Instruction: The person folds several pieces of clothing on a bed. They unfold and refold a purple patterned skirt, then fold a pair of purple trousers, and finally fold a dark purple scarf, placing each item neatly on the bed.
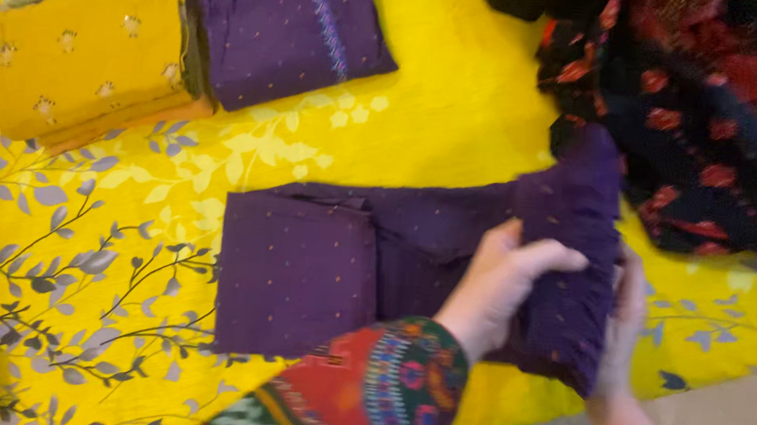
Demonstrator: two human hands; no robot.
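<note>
The dark purple dotted cotton garment (375, 265) lies near the middle of the yellow leaf-printed bedsheet (455, 112) — its right end lifted. The left hand (497, 285) clasps that raised fold from the left; the right hand (626, 319) grips it from the right. A loose pinch could let the fold slump and crease — or catch the black red-flowered cloth (700, 110) just beyond.

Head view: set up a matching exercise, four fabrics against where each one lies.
Things:
1. mustard folded cloth
2. purple garment
3. dark red-flowered fabric
4. second purple folded piece

Places:
A. top right
B. top left corner
C. middle, gripped at its right end by both hands
D. top, just right of the mustard one

Pairs: 1-B, 2-C, 3-A, 4-D
</note>
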